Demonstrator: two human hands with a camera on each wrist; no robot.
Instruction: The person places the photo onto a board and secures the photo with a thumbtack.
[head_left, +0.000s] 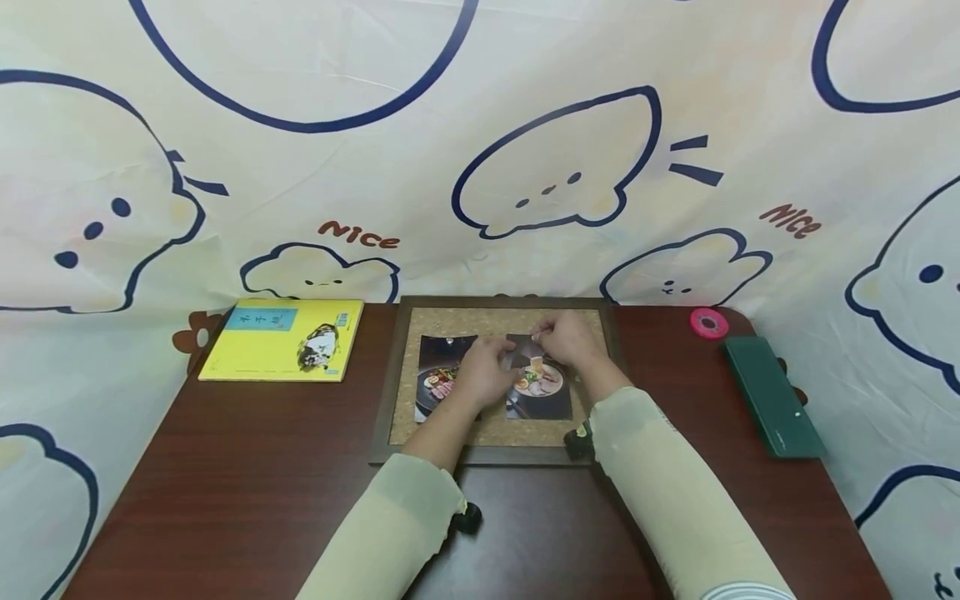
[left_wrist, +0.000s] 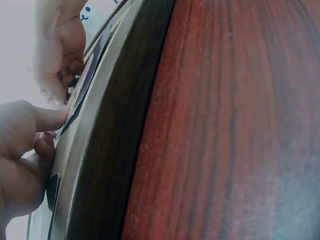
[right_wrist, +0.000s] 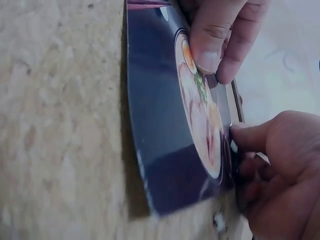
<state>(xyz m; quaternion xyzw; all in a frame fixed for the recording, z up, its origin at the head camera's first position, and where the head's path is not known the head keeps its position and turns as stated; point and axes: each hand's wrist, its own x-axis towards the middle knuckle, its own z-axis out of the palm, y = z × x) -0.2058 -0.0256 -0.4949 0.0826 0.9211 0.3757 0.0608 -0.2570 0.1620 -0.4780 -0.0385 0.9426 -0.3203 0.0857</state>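
Note:
Two food photos lie on a cork board [head_left: 402, 421] with a dark wooden frame. My left hand [head_left: 487, 371] spreads its thumb and finger over the right photo [head_left: 543, 408], the thumb pressing on its surface in the right wrist view. At that photo's top edge, my right hand [head_left: 566, 340] pinches what looks like a small push pin [right_wrist: 234, 146], mostly hidden by the fingers. The photo's near corner stands slightly off the cork. Partly covered by my left hand, the left photo [head_left: 431, 354] shows a dark plate of food.
A yellow book [head_left: 277, 350] lies left of the board. Toward the table's right edge are a pink ring-shaped object [head_left: 708, 323] and a dark green flat case [head_left: 772, 400]. Behind the brown table [head_left: 285, 475] hangs a cartoon-printed cloth [head_left: 420, 183]. A small whitish piece [right_wrist: 219, 221] sits on the cork.

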